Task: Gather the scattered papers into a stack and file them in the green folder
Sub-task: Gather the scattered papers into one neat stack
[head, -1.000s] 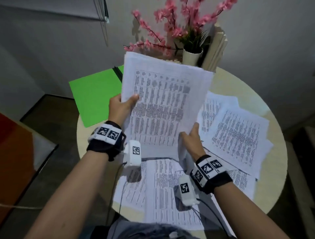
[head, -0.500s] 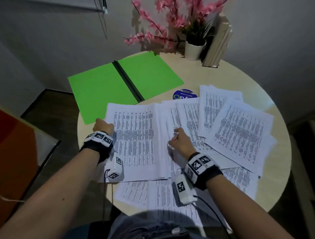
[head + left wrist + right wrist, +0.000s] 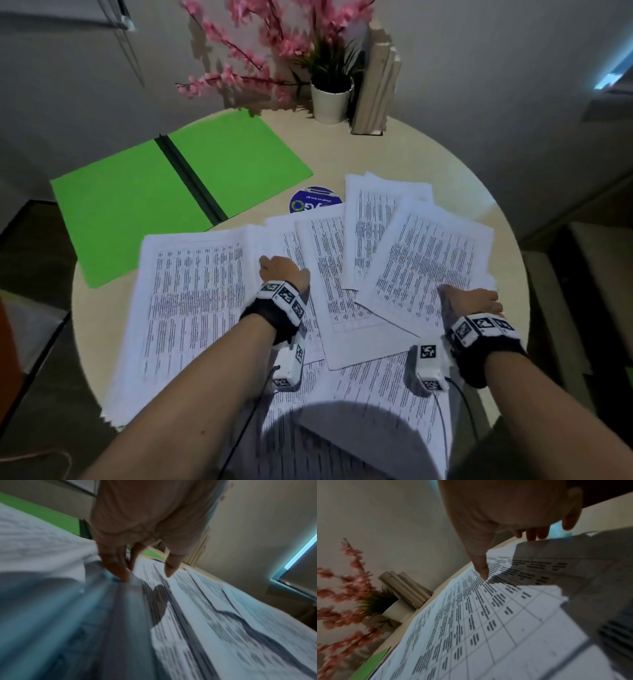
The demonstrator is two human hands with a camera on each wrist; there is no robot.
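Left hand (image 3: pixel 282 272) fingers (image 3: pixel 118 566) were pointed down, slightly parted, tips set on the gathered stack (image 3: pixel 191 308) edge; no pinch was seen. Right hand (image 3: pixel 471 303) fingers (image 3: pixel 536 534) were extended, touching loose papers (image 3: pixel 421 267). Green folder (image 3: pixel 137 205) was laid open at the table (image 3: pixel 394 154) far left, nothing filed. Several sheets were left scattered; task judged under halfway.

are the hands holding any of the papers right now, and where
Nothing is lifted. The left hand has its fingers down at the right edge of the gathered stack; a grip cannot be told. The right hand rests its fingertips on the rightmost loose sheets.
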